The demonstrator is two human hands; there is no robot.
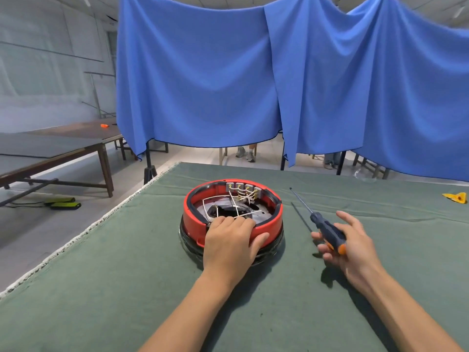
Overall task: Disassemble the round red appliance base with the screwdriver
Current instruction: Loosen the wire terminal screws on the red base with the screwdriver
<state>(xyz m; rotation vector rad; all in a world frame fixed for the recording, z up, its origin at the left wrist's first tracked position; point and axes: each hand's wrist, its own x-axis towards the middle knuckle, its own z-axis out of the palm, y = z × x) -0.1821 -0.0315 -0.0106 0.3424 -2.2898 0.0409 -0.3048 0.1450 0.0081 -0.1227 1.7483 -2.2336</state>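
Our left hand [229, 240] curls over the six o'clock rim of the round red plastic appliance base [232, 212] mid-worktop [127, 262]; our right hand [347, 247], at three o'clock, loosely grips the black-and-orange-handled screwdriver [327, 231]. The shell looks rigid and light, its thin white wires [243, 196] fragile: we'd hold the rim.

The appliance base [232, 214] sits on the table [127, 262], toward its far middle, open side up, with wires [241, 199] inside. The left hand [232, 240] rests on its near rim, fingers curled over the edge. To the right, apart from the base, the right hand [347, 246] holds the screwdriver [322, 223], shaft pointing away and left. A curtain [253, 77] hangs behind the table; 1 wedge [456, 198] lies at the table's far right.
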